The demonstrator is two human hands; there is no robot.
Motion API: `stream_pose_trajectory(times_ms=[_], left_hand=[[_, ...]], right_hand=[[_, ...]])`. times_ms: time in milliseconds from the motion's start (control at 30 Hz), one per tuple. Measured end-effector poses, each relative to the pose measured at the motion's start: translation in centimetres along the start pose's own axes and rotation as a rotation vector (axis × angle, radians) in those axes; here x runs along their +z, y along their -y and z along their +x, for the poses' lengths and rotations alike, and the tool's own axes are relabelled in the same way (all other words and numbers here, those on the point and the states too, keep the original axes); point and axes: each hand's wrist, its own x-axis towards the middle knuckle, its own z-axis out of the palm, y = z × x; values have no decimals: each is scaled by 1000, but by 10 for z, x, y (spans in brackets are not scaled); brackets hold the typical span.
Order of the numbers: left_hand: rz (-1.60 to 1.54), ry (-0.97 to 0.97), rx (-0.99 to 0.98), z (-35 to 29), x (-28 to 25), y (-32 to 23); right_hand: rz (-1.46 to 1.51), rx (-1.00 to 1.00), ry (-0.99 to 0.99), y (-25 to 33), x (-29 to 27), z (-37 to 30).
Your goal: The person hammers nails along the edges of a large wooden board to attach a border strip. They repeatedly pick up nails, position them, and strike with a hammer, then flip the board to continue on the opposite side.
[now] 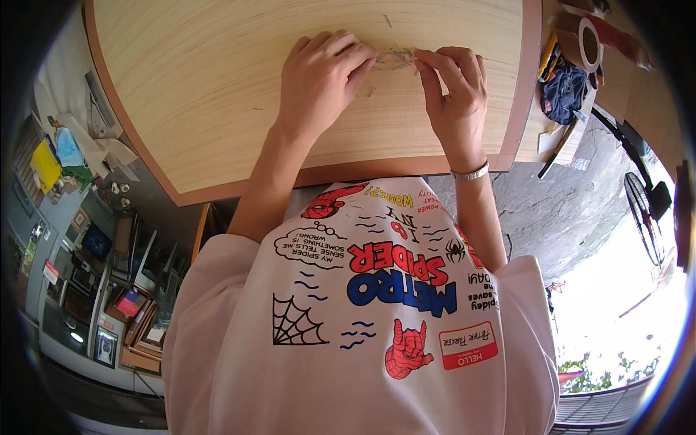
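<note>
Between my two hands stretches a small, loose tangle of thin, pale, straw-like strands [396, 58], just over the wooden tabletop [203, 87]. My left hand [322, 76] pinches its left end between thumb and fingers. At the other end, the fingertips of my right hand [457, 83] are closed on the strands. A metal band circles my right wrist. What exactly the strands are is too fine to tell. A few short loose bits lie on the wood, one beyond the tangle [388, 21] and one nearer me [372, 93].
A brown border [138, 138] edges the tabletop. To the right sit a tape roll [590, 42] and a dark cloth bundle [564, 96], with a black fan [641, 217] farther out. Frames and boxes [134, 319] crowd the left side, below a yellow packet [46, 168].
</note>
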Motion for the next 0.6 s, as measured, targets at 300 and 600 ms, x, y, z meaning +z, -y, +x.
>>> stream_pose_trajectory(times_ms=[300, 600], left_hand=[[60, 29, 23, 2, -1, 1], [-1, -181, -362, -71, -43, 18]], right_hand=[[34, -105, 150, -1, 8, 23], [-64, -221, 289, -7, 10, 43]])
